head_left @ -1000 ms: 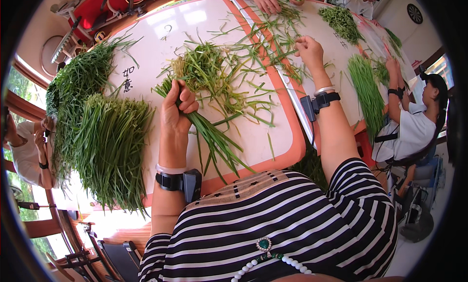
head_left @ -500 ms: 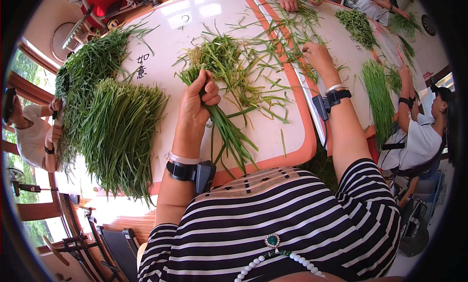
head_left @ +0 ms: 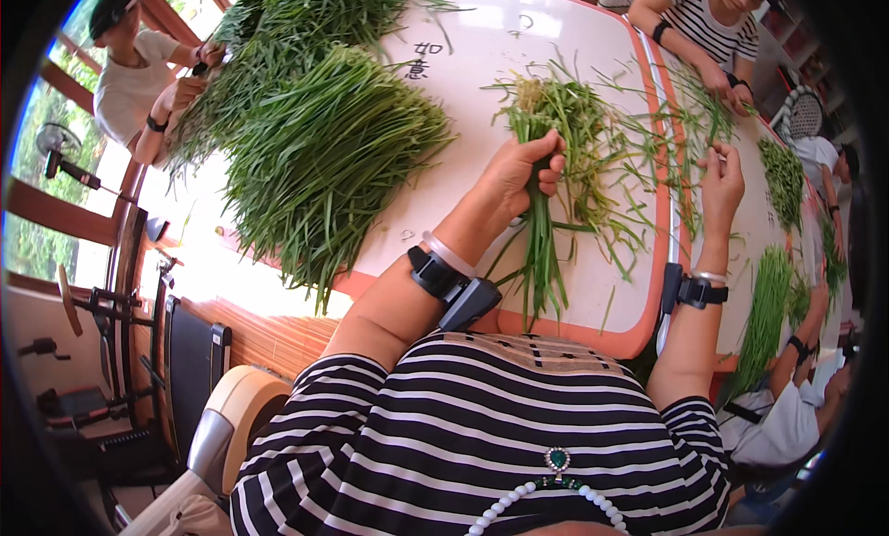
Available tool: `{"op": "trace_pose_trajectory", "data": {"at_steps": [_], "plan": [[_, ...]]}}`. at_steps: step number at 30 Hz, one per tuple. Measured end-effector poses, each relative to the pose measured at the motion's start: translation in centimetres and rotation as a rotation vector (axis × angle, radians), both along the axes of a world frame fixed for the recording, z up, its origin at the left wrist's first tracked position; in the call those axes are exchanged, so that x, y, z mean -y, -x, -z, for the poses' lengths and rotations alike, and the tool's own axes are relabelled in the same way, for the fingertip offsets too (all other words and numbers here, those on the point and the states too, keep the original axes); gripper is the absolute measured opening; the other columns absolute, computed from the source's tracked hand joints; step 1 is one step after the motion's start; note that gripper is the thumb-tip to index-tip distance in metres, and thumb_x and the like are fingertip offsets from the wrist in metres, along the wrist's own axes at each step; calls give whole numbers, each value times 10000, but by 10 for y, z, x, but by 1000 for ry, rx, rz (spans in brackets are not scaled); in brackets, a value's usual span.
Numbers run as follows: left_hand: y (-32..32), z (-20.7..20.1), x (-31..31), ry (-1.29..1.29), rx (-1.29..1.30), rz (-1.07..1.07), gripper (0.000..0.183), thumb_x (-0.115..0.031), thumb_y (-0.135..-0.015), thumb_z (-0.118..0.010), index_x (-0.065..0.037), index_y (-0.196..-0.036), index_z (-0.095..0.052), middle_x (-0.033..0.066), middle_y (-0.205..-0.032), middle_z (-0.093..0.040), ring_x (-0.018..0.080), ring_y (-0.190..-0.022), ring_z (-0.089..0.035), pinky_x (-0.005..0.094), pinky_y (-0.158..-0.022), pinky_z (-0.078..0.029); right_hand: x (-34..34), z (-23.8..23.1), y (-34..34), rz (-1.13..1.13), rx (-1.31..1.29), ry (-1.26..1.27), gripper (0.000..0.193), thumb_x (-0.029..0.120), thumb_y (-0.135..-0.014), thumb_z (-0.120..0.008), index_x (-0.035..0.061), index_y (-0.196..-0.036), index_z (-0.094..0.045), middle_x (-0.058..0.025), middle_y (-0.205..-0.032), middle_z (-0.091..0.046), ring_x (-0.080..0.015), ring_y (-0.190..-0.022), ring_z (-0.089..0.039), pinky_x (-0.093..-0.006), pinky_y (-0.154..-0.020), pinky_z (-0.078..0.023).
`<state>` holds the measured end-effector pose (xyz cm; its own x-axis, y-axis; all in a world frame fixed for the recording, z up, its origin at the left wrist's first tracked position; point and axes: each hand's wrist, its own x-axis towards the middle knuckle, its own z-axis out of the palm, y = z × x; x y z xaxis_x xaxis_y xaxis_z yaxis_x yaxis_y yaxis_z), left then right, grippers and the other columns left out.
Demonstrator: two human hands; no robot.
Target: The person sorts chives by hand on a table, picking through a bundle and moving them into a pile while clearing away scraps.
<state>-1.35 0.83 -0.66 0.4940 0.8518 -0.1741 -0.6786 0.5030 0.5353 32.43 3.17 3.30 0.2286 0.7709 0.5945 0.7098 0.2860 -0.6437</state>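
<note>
Nearest is the person's striped top (head_left: pixel 519 416), with a black strap on each wrist. Beyond its hem, the left hand (head_left: pixel 530 177) is clamped around a bundle of green stalks (head_left: pixel 540 263), which is above the near right part of a white, orange-edged worktop (head_left: pixel 472 64), its long ends hanging toward the person. The hands are well apart: the right hand (head_left: pixel 720 186) is raised farther right, over a second worktop (head_left: pixel 752 217), fingers bent; I cannot tell whether it pinches a strand. A long green bunch (head_left: pixel 767 295) lies to the right of that forearm. On the left is a thick stack of green leaves (head_left: pixel 333 156). Just beyond the bundle, loose trimmings (head_left: pixel 593 156) spread to the right. Farther back on the left is a darker heap (head_left: pixel 306 18), beside a co-worker in white (head_left: pixel 139 82); far right, another co-worker in stripes (head_left: pixel 718 27) bends over scattered strands (head_left: pixel 704 110).
</note>
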Motion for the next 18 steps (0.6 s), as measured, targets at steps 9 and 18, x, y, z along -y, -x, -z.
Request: {"op": "trace_pose_trajectory", "data": {"at_steps": [9, 18], "plan": [[0, 12, -8, -41, 65, -69, 210, -267, -1003, -547, -62, -1038, -578, 124, -1032, -684, 113, -720, -579, 230, -562, -488, 60, -11, 164, -947, -66, 153, 75, 39, -966, -558, -13, -969, -613, -111, -1105, -645, -172, -1028, -632, -256, -764, -531], [8, 14, -15, -116, 122, -65, 289, -276, -1008, -538, -45, -1180, -555, 106, -1052, -684, 142, -807, -610, 235, -601, -485, 62, 3, 170, -930, -234, 252, 18, 6, -889, -659, 17, -900, -666, -36, -906, -661, -123, -868, -663, -223, -674, -488]]}}
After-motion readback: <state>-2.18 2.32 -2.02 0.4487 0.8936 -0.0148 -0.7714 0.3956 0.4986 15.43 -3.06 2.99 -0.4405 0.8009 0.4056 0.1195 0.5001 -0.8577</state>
